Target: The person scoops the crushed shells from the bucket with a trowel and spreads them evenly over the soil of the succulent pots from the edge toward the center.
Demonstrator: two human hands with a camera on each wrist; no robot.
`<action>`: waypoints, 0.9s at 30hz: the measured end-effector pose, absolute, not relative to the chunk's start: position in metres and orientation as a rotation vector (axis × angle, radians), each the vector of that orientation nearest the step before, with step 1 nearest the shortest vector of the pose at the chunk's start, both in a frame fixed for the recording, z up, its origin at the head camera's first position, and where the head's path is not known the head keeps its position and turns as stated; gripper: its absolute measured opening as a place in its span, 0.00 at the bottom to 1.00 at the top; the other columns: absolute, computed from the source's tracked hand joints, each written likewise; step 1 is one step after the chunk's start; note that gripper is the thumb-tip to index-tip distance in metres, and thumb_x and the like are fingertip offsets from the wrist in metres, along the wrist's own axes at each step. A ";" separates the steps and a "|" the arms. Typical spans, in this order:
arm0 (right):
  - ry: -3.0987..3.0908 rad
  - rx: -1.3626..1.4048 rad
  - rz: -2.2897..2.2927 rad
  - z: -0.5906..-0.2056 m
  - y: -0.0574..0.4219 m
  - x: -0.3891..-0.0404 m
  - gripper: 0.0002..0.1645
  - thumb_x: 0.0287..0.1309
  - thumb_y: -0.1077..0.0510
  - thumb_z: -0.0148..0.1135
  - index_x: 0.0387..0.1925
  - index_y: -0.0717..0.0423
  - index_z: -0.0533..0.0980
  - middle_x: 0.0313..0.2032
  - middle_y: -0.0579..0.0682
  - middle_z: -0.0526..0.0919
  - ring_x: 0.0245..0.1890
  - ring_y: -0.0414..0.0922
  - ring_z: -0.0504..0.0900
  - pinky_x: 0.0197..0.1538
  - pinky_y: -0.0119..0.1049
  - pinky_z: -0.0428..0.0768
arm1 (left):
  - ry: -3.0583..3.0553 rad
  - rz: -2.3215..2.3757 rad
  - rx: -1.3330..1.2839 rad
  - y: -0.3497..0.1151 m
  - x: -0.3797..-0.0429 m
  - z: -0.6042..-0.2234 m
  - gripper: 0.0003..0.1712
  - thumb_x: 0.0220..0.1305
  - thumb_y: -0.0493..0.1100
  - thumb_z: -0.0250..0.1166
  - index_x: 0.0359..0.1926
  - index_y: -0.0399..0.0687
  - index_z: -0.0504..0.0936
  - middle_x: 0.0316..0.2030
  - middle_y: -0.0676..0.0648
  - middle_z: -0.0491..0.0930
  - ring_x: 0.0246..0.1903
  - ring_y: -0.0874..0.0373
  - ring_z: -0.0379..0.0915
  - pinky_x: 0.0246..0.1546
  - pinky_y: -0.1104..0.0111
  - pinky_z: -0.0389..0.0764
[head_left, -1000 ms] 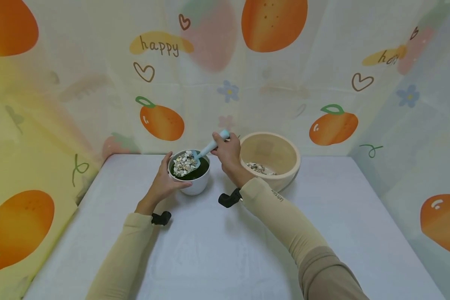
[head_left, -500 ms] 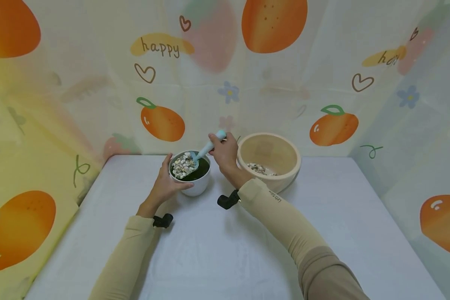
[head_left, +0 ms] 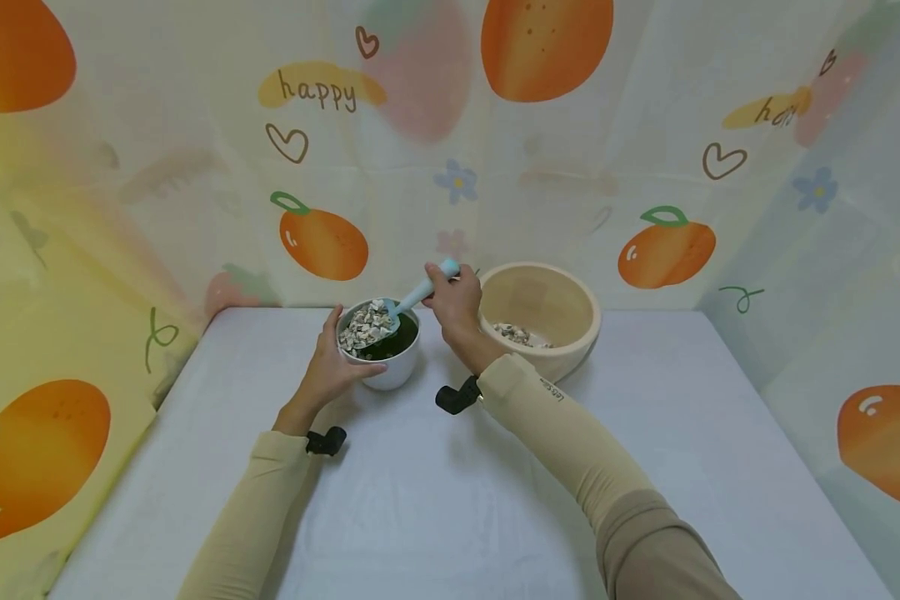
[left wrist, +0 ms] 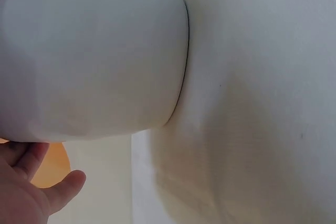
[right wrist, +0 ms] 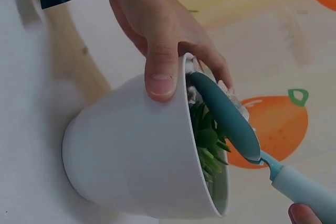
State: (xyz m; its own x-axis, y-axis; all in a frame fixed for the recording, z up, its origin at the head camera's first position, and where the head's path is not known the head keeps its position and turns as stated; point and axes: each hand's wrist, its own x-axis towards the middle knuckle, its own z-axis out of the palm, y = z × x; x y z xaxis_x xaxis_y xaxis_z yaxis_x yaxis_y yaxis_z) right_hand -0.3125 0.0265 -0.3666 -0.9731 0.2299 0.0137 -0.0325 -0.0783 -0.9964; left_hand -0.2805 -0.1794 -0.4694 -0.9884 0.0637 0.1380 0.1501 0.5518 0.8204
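On my head feed, a pale cream fruit-print cloth backdrop [head_left: 532,225] rises behind everything, from nine o'clock over twelve to three. At twelve I see a small blue printed flower [head_left: 457,182]; above it, a faded pink printed strawberry [head_left: 429,79] just before twelve and a big round printed orange [head_left: 547,52] just past. The brown handwritten word "happy" [head_left: 318,88] sits at eleven, a brown heart outline [head_left: 723,161] at two. A white cloth-covered table [head_left: 450,517] spreads toward six.

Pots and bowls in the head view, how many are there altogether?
2: a white plant pot, gripped by the left hand, and a beige bowl to the right of it. Something small could be hidden behind them.
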 end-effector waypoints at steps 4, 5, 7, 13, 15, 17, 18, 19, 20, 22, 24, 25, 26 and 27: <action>-2.004 -0.224 2.163 -0.365 0.026 -0.312 0.19 0.64 0.52 0.63 0.46 0.63 0.73 0.30 0.51 0.78 0.24 0.41 0.81 0.37 0.37 0.86 | -2.715 -1.439 -0.221 -0.183 -0.282 -0.465 0.75 0.42 0.51 0.80 0.77 0.52 0.33 0.75 0.36 0.46 0.73 0.37 0.45 0.69 0.37 0.53; -2.007 -0.227 2.158 -0.365 0.026 -0.312 0.19 0.64 0.51 0.63 0.46 0.63 0.73 0.31 0.52 0.78 0.24 0.41 0.81 0.37 0.37 0.86 | -2.714 -1.462 -0.242 -0.185 -0.283 -0.464 0.75 0.43 0.50 0.80 0.77 0.52 0.32 0.75 0.36 0.46 0.73 0.38 0.45 0.69 0.37 0.52; -2.006 -0.230 2.155 -0.364 0.026 -0.312 0.19 0.64 0.51 0.63 0.45 0.63 0.73 0.31 0.52 0.78 0.25 0.41 0.81 0.36 0.35 0.86 | -2.702 -1.517 -0.295 -0.190 -0.285 -0.463 0.75 0.43 0.47 0.80 0.77 0.51 0.31 0.75 0.36 0.46 0.73 0.38 0.45 0.70 0.38 0.51; -1.997 -0.238 2.116 -0.363 0.025 -0.311 0.18 0.64 0.52 0.63 0.44 0.64 0.74 0.29 0.52 0.78 0.26 0.47 0.83 0.34 0.35 0.86 | -2.684 -1.619 -0.349 -0.197 -0.289 -0.463 0.72 0.45 0.44 0.78 0.78 0.53 0.33 0.75 0.36 0.46 0.74 0.37 0.45 0.70 0.38 0.51; -2.001 -0.238 2.096 -0.364 0.024 -0.311 0.18 0.63 0.52 0.64 0.44 0.63 0.74 0.28 0.51 0.78 0.27 0.51 0.85 0.35 0.37 0.86 | -2.674 -1.618 -0.332 -0.197 -0.288 -0.465 0.72 0.45 0.45 0.79 0.78 0.54 0.34 0.75 0.37 0.47 0.73 0.37 0.46 0.69 0.38 0.52; -2.008 -0.233 2.075 -0.364 0.023 -0.312 0.19 0.63 0.51 0.64 0.44 0.63 0.74 0.27 0.51 0.78 0.29 0.54 0.86 0.35 0.39 0.86 | -2.658 -1.613 -0.318 -0.195 -0.287 -0.466 0.72 0.45 0.45 0.79 0.78 0.53 0.35 0.76 0.38 0.47 0.73 0.38 0.47 0.69 0.38 0.54; -2.011 -0.229 2.064 -0.364 0.023 -0.312 0.18 0.63 0.51 0.64 0.44 0.62 0.74 0.27 0.52 0.78 0.29 0.55 0.86 0.35 0.39 0.86 | -2.650 -1.608 -0.311 -0.194 -0.286 -0.468 0.72 0.44 0.46 0.80 0.78 0.52 0.36 0.76 0.39 0.46 0.73 0.38 0.47 0.69 0.38 0.54; -2.016 -0.224 2.051 -0.365 0.023 -0.312 0.19 0.63 0.51 0.64 0.43 0.62 0.74 0.27 0.52 0.79 0.28 0.55 0.86 0.35 0.39 0.86 | -2.648 -1.600 -0.308 -0.193 -0.286 -0.468 0.72 0.44 0.46 0.80 0.78 0.52 0.36 0.76 0.40 0.46 0.73 0.39 0.47 0.69 0.39 0.55; -2.022 -0.217 2.037 -0.365 0.023 -0.311 0.18 0.62 0.51 0.64 0.43 0.62 0.74 0.27 0.53 0.79 0.28 0.54 0.86 0.34 0.38 0.86 | -2.645 -1.597 -0.303 -0.192 -0.285 -0.469 0.72 0.44 0.47 0.80 0.78 0.52 0.36 0.77 0.41 0.45 0.74 0.40 0.46 0.69 0.39 0.54; -2.034 -0.201 2.011 -0.365 0.023 -0.311 0.18 0.62 0.51 0.64 0.43 0.62 0.74 0.28 0.55 0.81 0.25 0.51 0.86 0.32 0.35 0.85 | -2.648 -1.594 -0.300 -0.191 -0.284 -0.469 0.72 0.44 0.48 0.80 0.78 0.53 0.36 0.77 0.41 0.43 0.74 0.41 0.45 0.70 0.40 0.54; -2.041 -0.181 1.997 -0.366 0.022 -0.311 0.18 0.62 0.51 0.64 0.43 0.62 0.74 0.30 0.58 0.83 0.22 0.46 0.84 0.30 0.33 0.84 | -2.662 -1.596 -0.314 -0.191 -0.284 -0.468 0.73 0.45 0.47 0.80 0.78 0.53 0.35 0.77 0.40 0.43 0.75 0.41 0.43 0.70 0.39 0.52; -2.043 -0.170 1.992 -0.366 0.022 -0.310 0.18 0.63 0.51 0.64 0.43 0.62 0.74 0.30 0.59 0.84 0.21 0.44 0.83 0.30 0.32 0.84 | -2.671 -1.603 -0.321 -0.192 -0.285 -0.466 0.73 0.45 0.47 0.79 0.78 0.54 0.34 0.76 0.40 0.44 0.75 0.41 0.43 0.71 0.39 0.51; -2.045 -0.162 1.989 -0.366 0.022 -0.310 0.18 0.63 0.50 0.64 0.43 0.62 0.74 0.31 0.60 0.84 0.20 0.41 0.82 0.30 0.31 0.84 | -2.679 -1.614 -0.328 -0.192 -0.286 -0.465 0.73 0.45 0.46 0.79 0.78 0.55 0.34 0.76 0.40 0.44 0.75 0.41 0.43 0.71 0.39 0.49; -2.042 -0.155 1.986 -0.366 0.022 -0.310 0.19 0.63 0.50 0.64 0.43 0.62 0.74 0.32 0.61 0.84 0.20 0.40 0.81 0.29 0.31 0.84 | -2.691 -1.619 -0.338 -0.193 -0.287 -0.463 0.73 0.45 0.45 0.79 0.78 0.55 0.33 0.76 0.39 0.44 0.75 0.40 0.43 0.71 0.39 0.48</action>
State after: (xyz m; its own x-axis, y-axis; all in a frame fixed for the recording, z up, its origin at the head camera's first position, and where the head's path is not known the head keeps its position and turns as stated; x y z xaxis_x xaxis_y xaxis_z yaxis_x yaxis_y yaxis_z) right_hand -0.3101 0.0216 -0.3664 -0.9528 0.2744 0.1301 -0.1225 0.0448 -0.9915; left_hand -0.2867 -0.1926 -0.4633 -0.9770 0.1909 0.0953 0.1736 0.4517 0.8751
